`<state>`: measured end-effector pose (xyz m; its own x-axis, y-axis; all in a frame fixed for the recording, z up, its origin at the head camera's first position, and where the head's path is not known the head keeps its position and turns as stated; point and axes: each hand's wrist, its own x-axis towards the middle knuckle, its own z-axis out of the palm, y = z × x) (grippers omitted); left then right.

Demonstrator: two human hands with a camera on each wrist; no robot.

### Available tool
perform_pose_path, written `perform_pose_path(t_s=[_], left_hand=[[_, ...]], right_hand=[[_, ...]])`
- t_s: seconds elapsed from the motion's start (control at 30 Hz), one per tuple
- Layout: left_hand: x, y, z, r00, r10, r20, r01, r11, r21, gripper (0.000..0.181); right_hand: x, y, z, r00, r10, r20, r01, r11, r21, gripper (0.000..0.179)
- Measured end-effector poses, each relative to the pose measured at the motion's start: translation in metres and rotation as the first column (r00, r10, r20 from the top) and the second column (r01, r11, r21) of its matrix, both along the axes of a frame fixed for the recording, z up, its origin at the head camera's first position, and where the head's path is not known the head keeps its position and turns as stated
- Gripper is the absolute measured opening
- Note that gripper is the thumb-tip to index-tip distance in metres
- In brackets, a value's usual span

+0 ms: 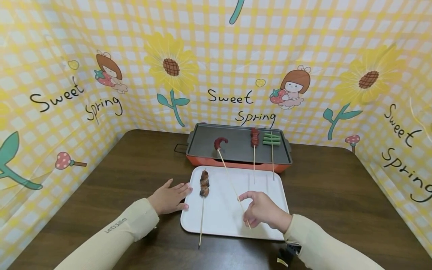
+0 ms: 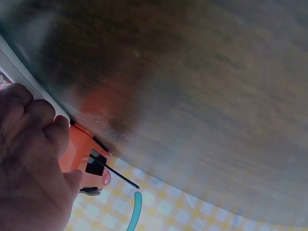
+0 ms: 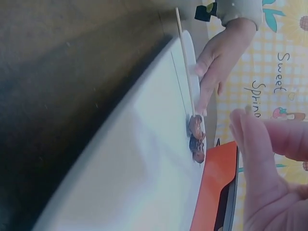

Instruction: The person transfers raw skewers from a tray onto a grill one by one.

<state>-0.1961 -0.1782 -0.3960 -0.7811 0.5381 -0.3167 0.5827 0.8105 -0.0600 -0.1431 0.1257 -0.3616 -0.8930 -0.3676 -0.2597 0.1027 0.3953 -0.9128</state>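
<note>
Above the tray (image 1: 221, 219), the right hand (image 1: 264, 210) pinches the curled skewer (image 1: 217, 144): probably light, best held by its stick. Left hand (image 1: 170, 199): fingers apart.

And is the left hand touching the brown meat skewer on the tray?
Apart: the head view shows white tray between the left hand and the brown meat skewer.

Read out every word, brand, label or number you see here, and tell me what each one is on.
"Sweet Spring": printed on the checked cloth, at the left, centre and right.
Dark lettering on the left sleeve: too small and blurred to read with certainty.
No numbers that I can make out.
</note>
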Motion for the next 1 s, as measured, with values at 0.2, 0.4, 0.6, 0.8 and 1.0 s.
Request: perform_pose_path(t_s=[0.2, 0.4, 0.6, 0.8, 1.0], left_hand=[[0.001, 0.000, 0.001, 1.000, 0.002, 0.005, -0.002, 1.000, 0.026, 0.063], [0.000, 0.000, 0.002, 1.000, 0.009, 0.017, -0.009, 1.000, 0.011, 0.064], [-0.001, 0.000, 0.001, 1.000, 0.016, 0.019, -0.017, 1.000, 0.015, 0.064], [0.000, 0.000, 0.002, 1.000, 0.017, 0.018, -0.018, 1.000, 0.017, 0.064], [0.000, 0.000, 0.001, 1.000, 0.012, 0.011, -0.012, 1.000, 0.013, 0.064]], right_hand=[[-0.011, -0.002, 0.003, 1.000, -0.018, -0.012, 0.018, 1.000, 0.003, 0.047], [-0.026, -0.003, 0.009, 0.997, -0.077, -0.005, 0.078, 0.997, 0.016, 0.048], [-0.040, -0.002, 0.012, 0.991, -0.131, 0.005, 0.131, 0.991, 0.035, 0.050], [-0.055, -0.001, 0.013, 0.985, -0.171, 0.023, 0.169, 0.984, 0.053, 0.049], [-0.067, -0.001, 0.016, 0.979, -0.201, 0.037, 0.199, 0.978, 0.055, 0.046]])
